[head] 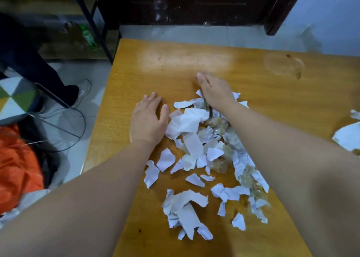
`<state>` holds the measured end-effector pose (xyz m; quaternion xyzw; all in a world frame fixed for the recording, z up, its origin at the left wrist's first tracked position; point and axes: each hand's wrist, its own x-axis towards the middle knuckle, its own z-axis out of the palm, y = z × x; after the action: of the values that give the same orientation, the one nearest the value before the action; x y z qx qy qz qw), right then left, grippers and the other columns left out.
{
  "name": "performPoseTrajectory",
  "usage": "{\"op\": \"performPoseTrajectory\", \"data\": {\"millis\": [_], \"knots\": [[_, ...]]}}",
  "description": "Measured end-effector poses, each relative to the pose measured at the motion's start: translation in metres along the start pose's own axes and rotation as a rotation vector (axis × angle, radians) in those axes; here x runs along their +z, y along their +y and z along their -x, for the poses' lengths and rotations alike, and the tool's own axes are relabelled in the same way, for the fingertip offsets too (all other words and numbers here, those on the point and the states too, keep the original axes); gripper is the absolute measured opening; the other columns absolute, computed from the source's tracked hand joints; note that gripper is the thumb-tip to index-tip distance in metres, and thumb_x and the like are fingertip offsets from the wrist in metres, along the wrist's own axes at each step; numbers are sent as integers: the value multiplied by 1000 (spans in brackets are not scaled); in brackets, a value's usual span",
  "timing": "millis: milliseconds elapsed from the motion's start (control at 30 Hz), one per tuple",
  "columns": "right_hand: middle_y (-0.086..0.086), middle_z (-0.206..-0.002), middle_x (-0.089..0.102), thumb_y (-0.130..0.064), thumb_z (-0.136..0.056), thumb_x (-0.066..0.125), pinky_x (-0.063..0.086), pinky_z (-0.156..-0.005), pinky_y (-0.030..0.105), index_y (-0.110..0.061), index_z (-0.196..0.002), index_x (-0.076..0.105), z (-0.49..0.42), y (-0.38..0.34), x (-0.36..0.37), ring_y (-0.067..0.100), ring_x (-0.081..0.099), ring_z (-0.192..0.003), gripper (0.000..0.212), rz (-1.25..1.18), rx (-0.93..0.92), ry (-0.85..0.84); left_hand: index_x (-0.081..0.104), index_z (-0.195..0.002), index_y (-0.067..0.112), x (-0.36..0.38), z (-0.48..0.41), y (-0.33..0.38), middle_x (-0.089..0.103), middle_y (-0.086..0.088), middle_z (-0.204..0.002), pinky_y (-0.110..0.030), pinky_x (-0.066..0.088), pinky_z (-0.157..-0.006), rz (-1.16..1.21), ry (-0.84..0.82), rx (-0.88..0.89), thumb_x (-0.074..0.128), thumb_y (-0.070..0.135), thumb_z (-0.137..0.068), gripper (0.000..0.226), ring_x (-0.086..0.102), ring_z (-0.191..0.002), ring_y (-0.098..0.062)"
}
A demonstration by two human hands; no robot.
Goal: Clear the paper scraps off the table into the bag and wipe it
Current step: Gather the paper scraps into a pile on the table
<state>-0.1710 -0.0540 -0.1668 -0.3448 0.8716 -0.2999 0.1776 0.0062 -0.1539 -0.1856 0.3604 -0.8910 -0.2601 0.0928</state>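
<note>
The paper scraps (196, 153) lay in a loose heap on the wooden table (136, 65), torn white pieces mixed with some crumpled brownish ones. The left hand (149, 118) rested flat on the table just left of the heap, its grip loose and fingers spread, holding nothing. The right hand (214, 90) lay at the heap's far edge, palm down, fingers extended and together, also empty. Another white scrap (347, 138) sat well right of the heap. An orange bag (17, 165) was on the floor, left of the table.
</note>
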Motion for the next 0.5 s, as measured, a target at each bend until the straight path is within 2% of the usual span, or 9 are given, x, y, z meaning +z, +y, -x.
{"op": "performPoseTrajectory", "data": {"millis": [67, 167, 233, 300, 333, 367, 433, 500], "knots": [[7, -105, 69, -39, -101, 27, 42, -94, 34, -14, -108, 69, 12, -8, 3, 23, 59, -109, 49, -137, 50, 42, 51, -139, 15, 0, 0, 0, 40, -4, -152, -36, 15, -119, -9, -5, 5, 26, 45, -89, 63, 27, -145, -21], [3, -90, 73, -36, -100, 36, 48, -80, 33, -15, -87, 74, 26, -15, 2, 17, 65, -87, 45, -270, 61, -32, 52, -137, 14, -2, 0, -1, 42, -6, -151, -37, 16, -119, -13, -2, 15, 30, 42, -92, 58, 29, -144, -23], [0, -87, 72, -33, -100, 39, 47, -76, 25, -13, -85, 74, 33, -16, -7, 13, 64, -82, 43, -338, 69, 43, 53, -137, 14, -3, 0, 0, 42, -7, -151, -37, 17, -119, -2, -2, 20, 31, 41, -93, 56, 29, -144, -24], [-1, -96, 71, -30, -100, 37, 42, -74, 17, -13, -94, 73, 37, -13, -22, 10, 62, -89, 40, -289, 89, 241, 53, -137, 15, -4, 1, 1, 41, -6, -151, -38, 17, -119, 11, -3, 10, 28, 43, -91, 59, 29, -144, -24], [-1, -105, 70, -30, -100, 35, 41, -77, 19, -14, -101, 71, 39, -7, -30, 12, 61, -98, 40, -226, 96, 298, 53, -137, 15, -4, 1, 1, 41, -6, -151, -38, 16, -119, 13, -4, 11, 28, 43, -92, 58, 28, -144, -24], [1, -113, 68, -30, -101, 32, 39, -80, 22, -15, -108, 69, 38, 1, -35, 16, 59, -105, 41, -154, 112, 301, 52, -137, 15, -3, 1, 2, 41, -7, -152, -38, 16, -119, 11, -2, 14, 30, 41, -95, 54, 28, -144, -24], [6, -121, 64, -34, -102, 28, 39, -84, 28, -13, -119, 64, 40, 16, -40, 22, 55, -113, 45, -52, 162, 174, 52, -138, 15, -2, 2, 2, 40, -7, -152, -38, 16, -119, 0, 3, 13, 33, 36, -99, 48, 27, -145, -24], [9, -122, 62, -36, -102, 27, 40, -88, 30, -9, -120, 62, 45, 29, -36, 23, 55, -113, 48, -73, 195, 86, 52, -137, 15, -2, 2, 2, 40, -7, -152, -37, 17, -118, -3, 11, 18, 33, 36, -99, 47, 27, -144, -24]]}}
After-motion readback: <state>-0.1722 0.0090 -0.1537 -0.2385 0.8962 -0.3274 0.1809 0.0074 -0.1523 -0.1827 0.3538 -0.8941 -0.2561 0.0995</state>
